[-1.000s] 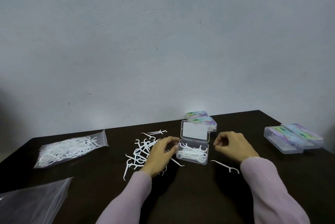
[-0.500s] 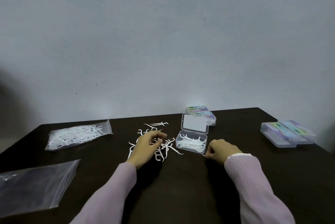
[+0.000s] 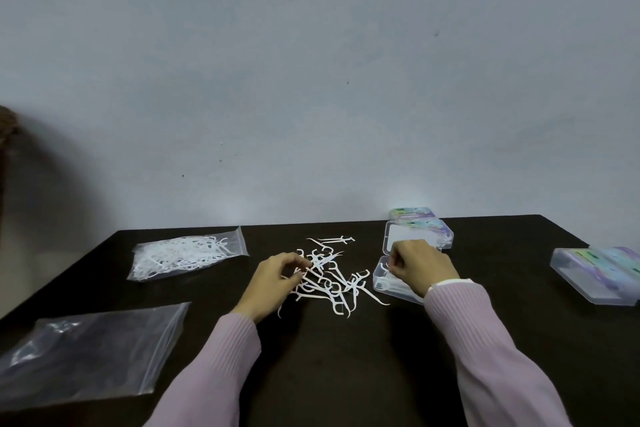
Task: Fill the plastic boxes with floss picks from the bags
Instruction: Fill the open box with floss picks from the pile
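Mid-task: left hand [image 3: 277, 279] pinches from loose floss picks [image 3: 329, 279], right hand [image 3: 417, 267], fingers curled, contents unclear, over the part-filled open box [image 3: 389, 286]; one bag [image 3: 188, 255] remains full.

Dark table [image 3: 346, 374] (against pale wall [image 3: 311, 80])

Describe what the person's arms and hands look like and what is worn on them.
Both arms are covered by long sleeves of a pale lilac-pink ribbed knit, the left sleeve and the right sleeve alike. A thin white edge shows at the right cuff. The left hand and right hand are bare: no gloves, and no rings or watch visible.
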Demonstrator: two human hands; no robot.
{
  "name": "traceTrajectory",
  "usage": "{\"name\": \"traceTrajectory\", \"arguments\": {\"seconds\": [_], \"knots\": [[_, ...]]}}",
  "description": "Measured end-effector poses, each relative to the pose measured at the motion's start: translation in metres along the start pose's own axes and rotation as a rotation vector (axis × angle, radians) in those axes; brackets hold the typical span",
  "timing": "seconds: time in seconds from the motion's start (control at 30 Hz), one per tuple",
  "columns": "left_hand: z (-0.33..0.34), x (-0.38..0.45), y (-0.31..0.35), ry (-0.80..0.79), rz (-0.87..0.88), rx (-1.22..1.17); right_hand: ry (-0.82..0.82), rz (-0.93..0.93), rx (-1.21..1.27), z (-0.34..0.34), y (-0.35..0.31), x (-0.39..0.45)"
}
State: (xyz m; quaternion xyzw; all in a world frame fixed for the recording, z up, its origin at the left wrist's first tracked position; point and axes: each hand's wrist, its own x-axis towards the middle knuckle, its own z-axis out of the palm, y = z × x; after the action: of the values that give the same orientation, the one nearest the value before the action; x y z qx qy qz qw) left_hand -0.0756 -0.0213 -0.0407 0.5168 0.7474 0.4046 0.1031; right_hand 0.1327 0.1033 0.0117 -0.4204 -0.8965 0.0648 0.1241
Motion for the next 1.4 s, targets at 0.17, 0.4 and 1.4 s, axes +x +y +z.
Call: {"name": "traceTrajectory", "arguments": {"seconds": [0.17, 0.4, 1.4], "knots": [[-0.015, 0.001, -0.005, -0.126, -0.016, 0.045, 0.056, -0.009, -0.059, 0.005, -0.003, 0.003], [-0.032, 0.001, -0.008, -0.267, -0.058, 0.215, 0.105, -0.208, 0.025, 0.016, -0.029, -0.002], [-0.003, 0.000, -0.009, -0.148, 0.167, 0.388, -0.017, -0.222, 0.083, 0.052, -0.060, -0.013]]}}
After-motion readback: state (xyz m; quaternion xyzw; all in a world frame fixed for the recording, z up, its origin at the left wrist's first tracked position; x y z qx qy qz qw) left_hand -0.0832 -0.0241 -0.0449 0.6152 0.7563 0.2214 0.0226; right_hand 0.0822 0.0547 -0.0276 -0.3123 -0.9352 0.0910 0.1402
